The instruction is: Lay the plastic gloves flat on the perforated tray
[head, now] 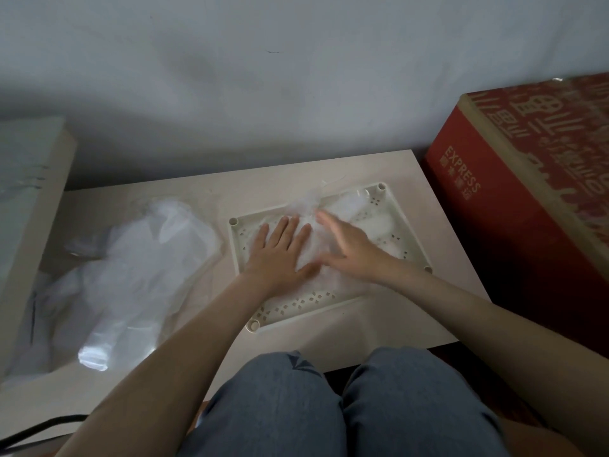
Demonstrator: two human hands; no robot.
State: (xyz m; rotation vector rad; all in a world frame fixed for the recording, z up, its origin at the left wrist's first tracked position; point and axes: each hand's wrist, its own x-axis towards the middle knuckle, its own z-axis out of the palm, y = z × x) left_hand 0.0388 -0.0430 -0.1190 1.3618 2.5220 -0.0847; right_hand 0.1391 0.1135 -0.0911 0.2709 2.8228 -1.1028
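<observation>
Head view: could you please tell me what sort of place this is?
Probably a home room: a low white table against a plain wall, a red EXPRESS shipping box beside it.

Light is dim, diffuse and cool grey, with no hard-edged shadows. Broad, soft shadows lie across the wall (296, 61), darkest along its foot behind the counter (379, 328). The strongest glare is a bright white patch on the near end of the pile of plastic gloves (131, 265). Motion blur smears the right hand (346, 249), while the left hand (280, 255) reads sharper. Wide-angle distortion bows the red box (527, 192) and the counter edges near the frame's sides. Overall detail is soft.
</observation>
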